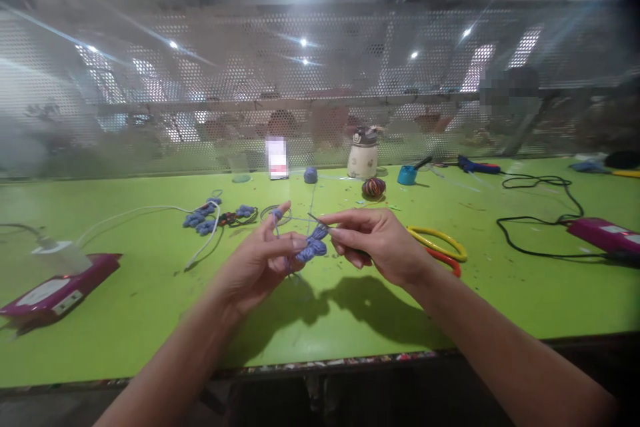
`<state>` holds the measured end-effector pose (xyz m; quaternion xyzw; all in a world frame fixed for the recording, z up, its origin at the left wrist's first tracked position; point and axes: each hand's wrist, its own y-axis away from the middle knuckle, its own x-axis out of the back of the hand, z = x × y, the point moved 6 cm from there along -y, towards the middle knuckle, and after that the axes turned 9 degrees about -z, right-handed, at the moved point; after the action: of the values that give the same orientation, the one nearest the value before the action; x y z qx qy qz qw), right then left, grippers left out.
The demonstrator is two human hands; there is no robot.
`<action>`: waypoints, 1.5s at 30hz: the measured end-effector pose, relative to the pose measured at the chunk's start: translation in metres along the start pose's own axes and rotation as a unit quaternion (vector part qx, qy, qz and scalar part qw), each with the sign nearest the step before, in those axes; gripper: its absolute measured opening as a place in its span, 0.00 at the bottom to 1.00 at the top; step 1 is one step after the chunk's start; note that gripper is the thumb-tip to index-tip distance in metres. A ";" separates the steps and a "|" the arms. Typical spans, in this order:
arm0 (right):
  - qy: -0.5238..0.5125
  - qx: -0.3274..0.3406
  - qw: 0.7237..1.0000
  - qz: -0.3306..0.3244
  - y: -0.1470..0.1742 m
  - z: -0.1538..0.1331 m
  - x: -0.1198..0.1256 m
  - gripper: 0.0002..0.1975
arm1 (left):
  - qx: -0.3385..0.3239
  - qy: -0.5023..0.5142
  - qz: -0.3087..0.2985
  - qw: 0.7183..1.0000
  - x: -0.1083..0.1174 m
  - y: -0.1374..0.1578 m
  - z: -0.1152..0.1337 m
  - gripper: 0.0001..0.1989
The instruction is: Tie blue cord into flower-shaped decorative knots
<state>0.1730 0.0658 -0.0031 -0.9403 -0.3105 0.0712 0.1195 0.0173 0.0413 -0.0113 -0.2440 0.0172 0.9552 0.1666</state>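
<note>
My left hand (270, 248) pinches a small purple crochet piece (313, 248) between thumb and fingers, with purple yarn looped round its raised index finger. In my right hand (370, 240) is a thin crochet hook (317, 219), its tip at the upper edge of the piece. A strand runs from the raised finger to the hook. Another strand leads back over the table to a purple yarn ball (311, 175). Several finished-looking purple crochet pieces (203, 217) lie left of my left hand.
On the green table (150, 320) stand a lit phone (277, 158), a cream bottle (363, 159) and a blue pot (407, 175). A dark striped yarn ball (373, 188), yellow ring (440, 243), glue gun (477, 165) and purple power strips (605, 235) lie around. A perforated screen (225, 80) closes the back.
</note>
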 end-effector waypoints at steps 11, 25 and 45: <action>0.120 0.083 0.989 -0.027 0.006 -0.019 -0.001 0.11 | 0.002 0.014 -0.006 1.000 -0.002 0.002 0.004 0.43; 0.440 0.217 0.866 -0.102 0.017 -0.047 -0.014 0.14 | -0.065 -0.084 -0.005 0.994 -0.005 0.005 0.018 0.50; 0.631 0.177 0.749 -0.093 0.020 -0.032 -0.021 0.21 | -0.185 -0.348 0.035 0.918 -0.016 0.014 0.021 0.44</action>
<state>0.1743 0.0320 0.0240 -0.6992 -0.2323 -0.4966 0.4588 0.0158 0.0261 0.0141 0.0783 -0.2104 0.9711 0.0806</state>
